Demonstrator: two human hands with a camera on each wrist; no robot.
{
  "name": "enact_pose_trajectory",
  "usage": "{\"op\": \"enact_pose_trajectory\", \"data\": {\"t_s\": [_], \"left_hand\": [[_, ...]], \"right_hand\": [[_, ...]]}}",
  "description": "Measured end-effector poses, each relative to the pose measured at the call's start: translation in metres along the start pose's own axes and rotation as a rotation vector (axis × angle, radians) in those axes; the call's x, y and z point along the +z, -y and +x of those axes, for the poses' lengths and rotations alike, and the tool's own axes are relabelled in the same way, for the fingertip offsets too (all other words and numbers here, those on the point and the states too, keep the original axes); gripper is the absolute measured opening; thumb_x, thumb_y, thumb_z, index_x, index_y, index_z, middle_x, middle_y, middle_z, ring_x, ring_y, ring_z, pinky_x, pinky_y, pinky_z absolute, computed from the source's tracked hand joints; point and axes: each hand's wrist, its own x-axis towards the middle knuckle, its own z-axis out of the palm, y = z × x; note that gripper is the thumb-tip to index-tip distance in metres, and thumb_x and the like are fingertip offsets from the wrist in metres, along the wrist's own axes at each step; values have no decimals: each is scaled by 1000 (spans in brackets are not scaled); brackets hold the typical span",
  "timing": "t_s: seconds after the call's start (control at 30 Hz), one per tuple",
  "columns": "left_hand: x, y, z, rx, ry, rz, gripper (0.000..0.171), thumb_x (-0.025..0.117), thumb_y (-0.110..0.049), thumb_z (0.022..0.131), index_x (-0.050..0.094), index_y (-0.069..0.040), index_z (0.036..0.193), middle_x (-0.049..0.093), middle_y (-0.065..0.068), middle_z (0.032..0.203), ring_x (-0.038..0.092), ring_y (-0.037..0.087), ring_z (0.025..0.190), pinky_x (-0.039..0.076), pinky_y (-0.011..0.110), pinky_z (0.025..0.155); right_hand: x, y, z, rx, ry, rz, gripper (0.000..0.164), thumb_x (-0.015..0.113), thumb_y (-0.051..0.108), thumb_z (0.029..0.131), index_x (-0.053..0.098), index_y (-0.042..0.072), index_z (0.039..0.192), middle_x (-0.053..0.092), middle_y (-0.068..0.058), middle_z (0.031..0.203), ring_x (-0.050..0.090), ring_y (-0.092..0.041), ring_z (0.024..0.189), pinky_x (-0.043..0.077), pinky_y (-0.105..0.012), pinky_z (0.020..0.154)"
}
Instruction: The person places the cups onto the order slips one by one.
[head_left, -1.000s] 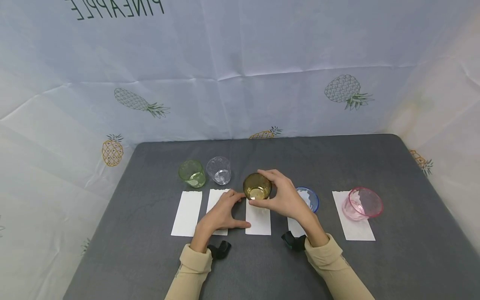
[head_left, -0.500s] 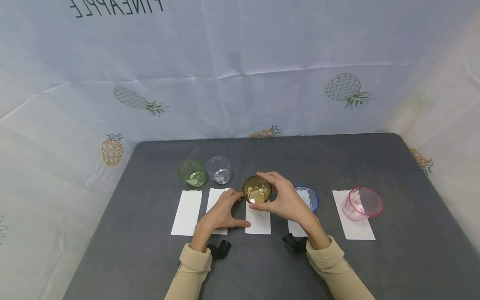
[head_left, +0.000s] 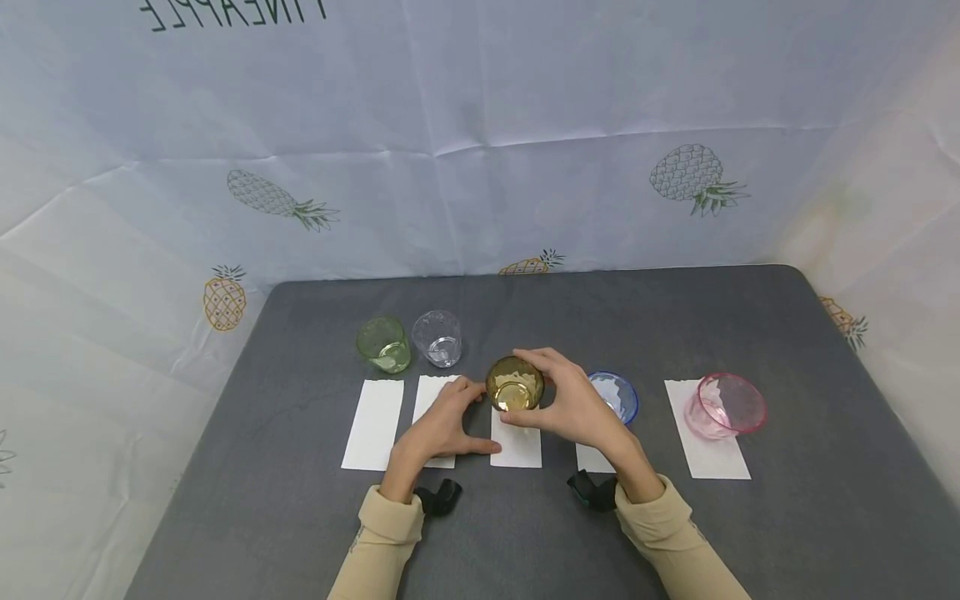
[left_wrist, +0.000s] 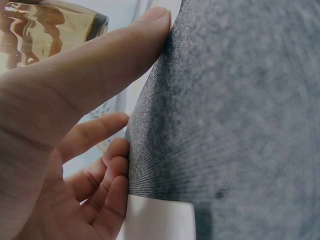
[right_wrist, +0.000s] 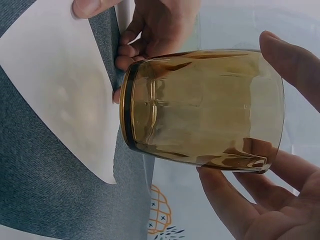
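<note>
An amber glass (head_left: pixel 514 385) is held upright by my right hand (head_left: pixel 576 402), thumb on the near side and fingers on the far side. In the right wrist view the glass (right_wrist: pixel 200 110) appears lifted above a white paper strip (head_left: pixel 516 446). My left hand (head_left: pixel 438 423) rests low over the neighbouring paper strip (head_left: pixel 432 392), holding nothing. Its thumb reaches to the edge of the middle strip, and its forefinger extends toward the amber glass; whether it touches the glass I cannot tell.
Behind the strips stand a green glass (head_left: pixel 384 345) and a clear glass (head_left: pixel 438 338). A blue glass (head_left: pixel 618 398) and a pink glass (head_left: pixel 722 408) stand on strips to the right. Another paper strip (head_left: pixel 373 425) lies at left on the grey table (head_left: pixel 247 500).
My right hand has brought the amber glass slightly nearer to me, over the middle paper strip. The left hand has stayed almost still.
</note>
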Motion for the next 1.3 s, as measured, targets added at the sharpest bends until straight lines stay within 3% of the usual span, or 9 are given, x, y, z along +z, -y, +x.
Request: {"op": "enact_pose_trajectory", "data": {"t_s": [0.37, 0.77, 1.3], "left_hand": [[3, 3, 0, 8, -3, -3, 84, 93, -39, 70, 59, -3, 138, 58, 10, 117, 54, 22, 108, 48, 45, 97], [4, 5, 0, 31, -18, 4, 86, 94, -40, 70, 58, -5, 140, 58, 9, 115, 53, 21, 105, 48, 42, 95], [2, 5, -2, 55, -28, 6, 86, 94, -39, 69, 59, -4, 139, 59, 9, 114, 54, 21, 104, 48, 40, 93]], "right_hand": [[4, -5, -2, -21, 46, -8, 82, 89, 27, 79, 52, 3, 147, 56, -20, 144, 60, -37, 125, 51, -59, 100], [5, -8, -1, -30, 100, -22, 82, 89, 26, 80, 51, 0, 147, 58, -19, 139, 63, -35, 119, 54, -52, 96], [8, -9, 1, -19, 106, -47, 82, 89, 27, 79, 52, 0, 147, 59, -19, 140, 61, -36, 121, 52, -54, 98]]}}
